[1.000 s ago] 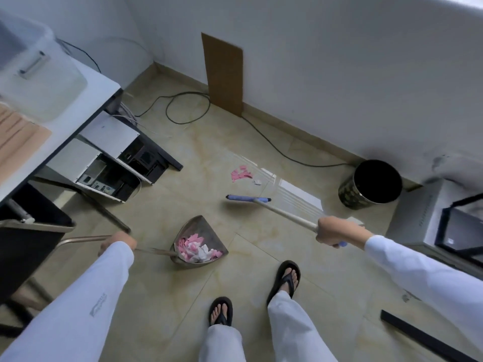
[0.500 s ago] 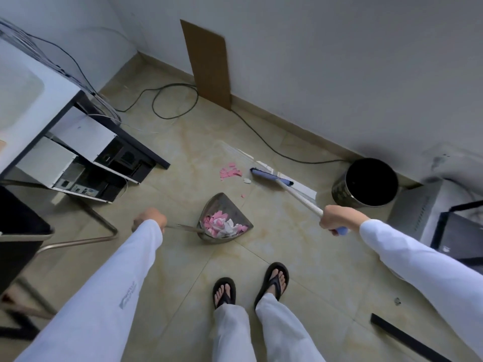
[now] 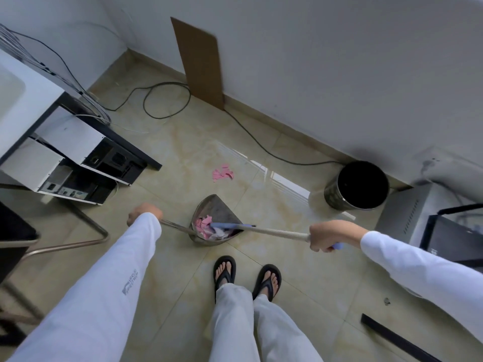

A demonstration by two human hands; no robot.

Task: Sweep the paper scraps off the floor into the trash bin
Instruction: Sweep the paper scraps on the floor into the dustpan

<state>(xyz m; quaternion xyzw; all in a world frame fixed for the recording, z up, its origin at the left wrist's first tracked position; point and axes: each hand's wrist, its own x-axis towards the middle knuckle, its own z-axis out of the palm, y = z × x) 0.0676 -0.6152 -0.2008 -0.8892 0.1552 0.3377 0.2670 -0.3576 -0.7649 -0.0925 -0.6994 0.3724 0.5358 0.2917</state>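
My left hand (image 3: 143, 213) grips the thin handle of a metal dustpan (image 3: 214, 207) that rests on the tiled floor in front of my feet. Pink and white paper scraps (image 3: 204, 225) lie piled inside it. My right hand (image 3: 327, 235) is closed on the pale stick of a broom (image 3: 274, 231), whose blue head lies across the scraps in the pan. A small cluster of pink scraps (image 3: 222, 173) sits on the floor beyond the pan. The round black trash bin (image 3: 356, 185) stands open by the wall at the right.
Computer cases (image 3: 75, 158) lie under a white desk at the left, with a chair's metal leg (image 3: 78, 241) near my left arm. A black cable (image 3: 167, 100) loops along the floor, and a cardboard sheet (image 3: 201, 64) leans on the wall. Grey boxes (image 3: 407, 212) stand right of the bin.
The broom head swung back from the floor near the loose pink scraps into the dustpan. The dustpan shifted right and closer to my feet. The view moved towards the bin.
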